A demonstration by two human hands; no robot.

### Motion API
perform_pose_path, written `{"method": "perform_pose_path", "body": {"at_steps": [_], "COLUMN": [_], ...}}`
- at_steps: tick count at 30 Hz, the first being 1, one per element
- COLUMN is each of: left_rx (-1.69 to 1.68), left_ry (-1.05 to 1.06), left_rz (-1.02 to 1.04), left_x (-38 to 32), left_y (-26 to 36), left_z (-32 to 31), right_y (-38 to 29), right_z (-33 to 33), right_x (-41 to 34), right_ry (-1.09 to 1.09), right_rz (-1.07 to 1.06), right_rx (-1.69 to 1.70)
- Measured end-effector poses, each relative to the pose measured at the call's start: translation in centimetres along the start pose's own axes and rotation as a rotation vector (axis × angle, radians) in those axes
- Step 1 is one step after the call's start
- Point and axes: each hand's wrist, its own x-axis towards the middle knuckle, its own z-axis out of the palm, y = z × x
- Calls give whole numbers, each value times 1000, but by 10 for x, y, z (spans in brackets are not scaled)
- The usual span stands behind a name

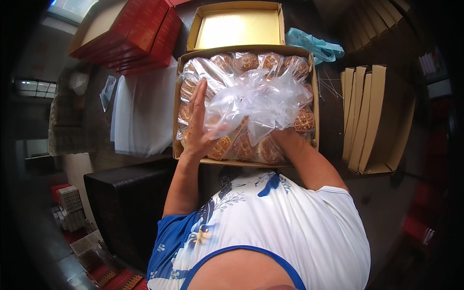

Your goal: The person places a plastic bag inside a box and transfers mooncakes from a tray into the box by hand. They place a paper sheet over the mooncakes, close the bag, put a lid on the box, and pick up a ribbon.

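Before me stands an open cardboard box point(316, 108) filled with round mooncakes point(303, 120) that bear a pressed pattern. Clear plastic film point(253, 98) lies crumpled over the middle of them. My left hand point(198, 123) is at the left side of the box, fingers extended away from me and thumb behind a fold of film; it grips nothing that I can see. My right hand point(281, 135) reaches in from the right, its fingers hidden under the film, so what it touches there cannot be made out.
Behind the box sits a shallow tray with a gold-coloured inside point(239, 29). Red boxes point(134, 36) are stacked at the back left, above plastic sheets point(145, 112). Light-blue ribbon point(313, 45), thin wire-like strips point(330, 85) and nested cardboard trays point(377, 119) lie to the right.
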Motion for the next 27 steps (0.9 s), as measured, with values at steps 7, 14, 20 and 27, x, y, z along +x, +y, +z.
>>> {"method": "perform_pose_path", "body": {"at_steps": [7,14,20,27], "left_rx": [127,-282,-340,-422], "left_ry": [-211,-31,0,-43], "left_rz": [-228,-338,-347,-378], "left_x": [10,17,18,12], "left_y": [-62,-77,-80,-76], "left_z": [22,34,35,16], "right_y": [-2,-14,-24,-31], "right_z": [5,-4,14,-10], "right_x": [15,43,42,47], "right_ry": [-42,-22,-104,21], "right_rz": [-102,-289,222,-193], "right_rx": [21,-183,88,95]}}
